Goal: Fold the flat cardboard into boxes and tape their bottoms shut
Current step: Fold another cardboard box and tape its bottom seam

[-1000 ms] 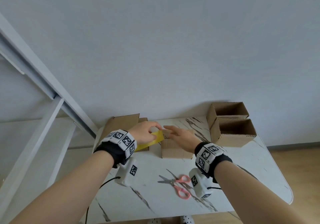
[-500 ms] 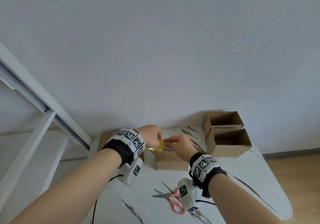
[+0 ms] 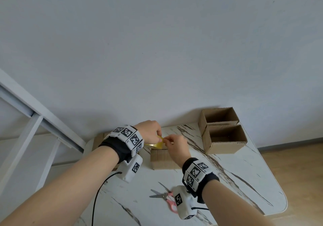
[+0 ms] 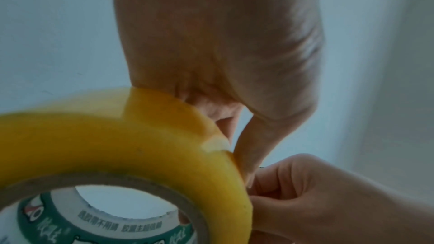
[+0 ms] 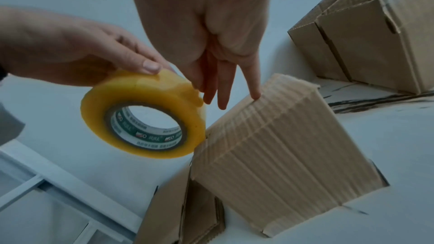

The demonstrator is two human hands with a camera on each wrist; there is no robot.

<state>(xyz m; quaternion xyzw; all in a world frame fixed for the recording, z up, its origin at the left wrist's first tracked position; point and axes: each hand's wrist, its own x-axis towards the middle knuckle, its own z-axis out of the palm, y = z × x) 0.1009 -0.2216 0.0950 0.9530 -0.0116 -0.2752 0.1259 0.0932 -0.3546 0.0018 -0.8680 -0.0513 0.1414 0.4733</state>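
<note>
My left hand (image 3: 158, 137) grips a yellow tape roll (image 3: 157, 144) and holds it just above the left end of a folded cardboard box (image 3: 164, 159) that stands bottom-up on the table. In the right wrist view the left hand's fingers (image 5: 140, 62) curl over the tape roll (image 5: 143, 116). My right hand (image 3: 167, 141) meets the roll at its rim, where thumb and forefinger pinch at the tape end (image 4: 216, 145). Its little finger (image 5: 254, 90) touches the top edge of the box (image 5: 270, 146). The box's bottom seam is hidden behind both hands.
Two finished open boxes (image 3: 225, 138) stand at the table's back right. Scissors with pink handles (image 3: 164, 197) lie near the front edge, partly under my right wrist. Flat cardboard (image 5: 183, 211) lies left of the box. A white frame (image 3: 26, 138) stands to the left.
My right hand left the top of the box and came to the roll's rim. My left hand lifted the roll and turned it toward the right hand.
</note>
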